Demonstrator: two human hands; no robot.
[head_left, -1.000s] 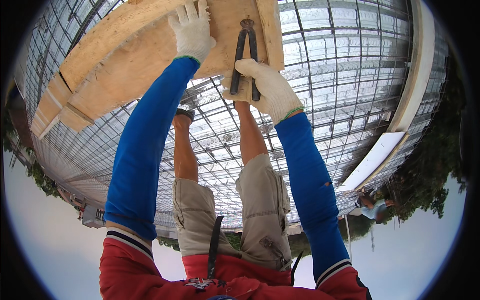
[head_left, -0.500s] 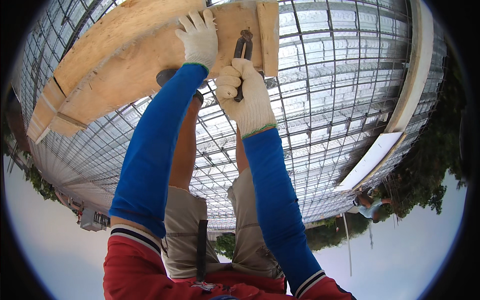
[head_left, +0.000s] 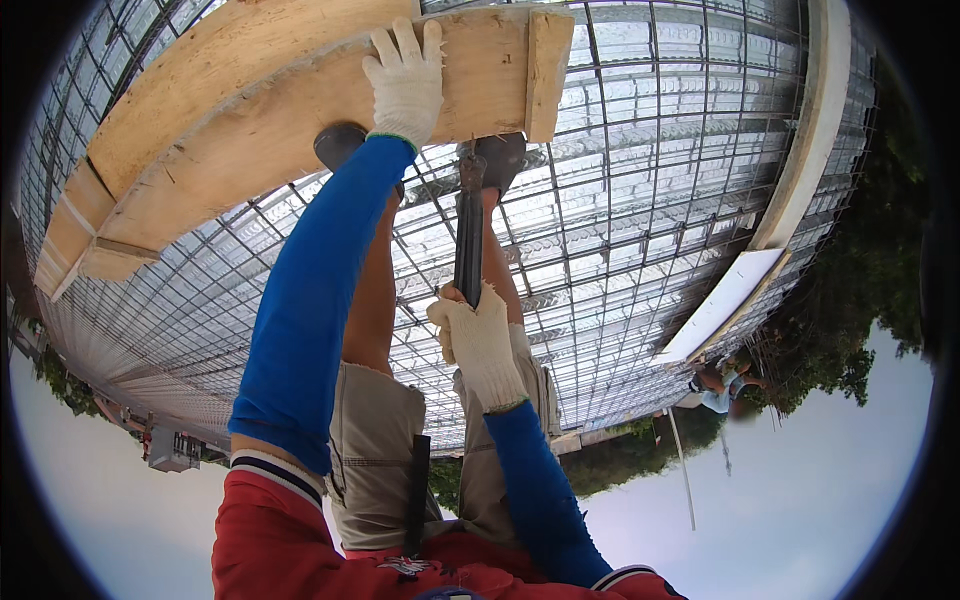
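My left hand, in a white knit glove, lies flat with fingers spread on a long plywood board. My right hand, gloved alike, is closed round the handles of dark steel pincers. The pincers point away from me, their jaws just off the board's near edge, in front of my right shoe. Whether the jaws grip anything is too small to make out. A short wooden batten crosses the board's right end, and a small dark mark or nail shows beside it.
A rebar grid over shiny corrugated metal decking spreads beneath and around me. A second plywood board lies beyond the first. At the right run a long timber and a white panel. Another person is far off at right.
My right hand has drawn the pincers back toward me, off the board's face. The pincers' handles now appear closer together. My left hand stays on the board.
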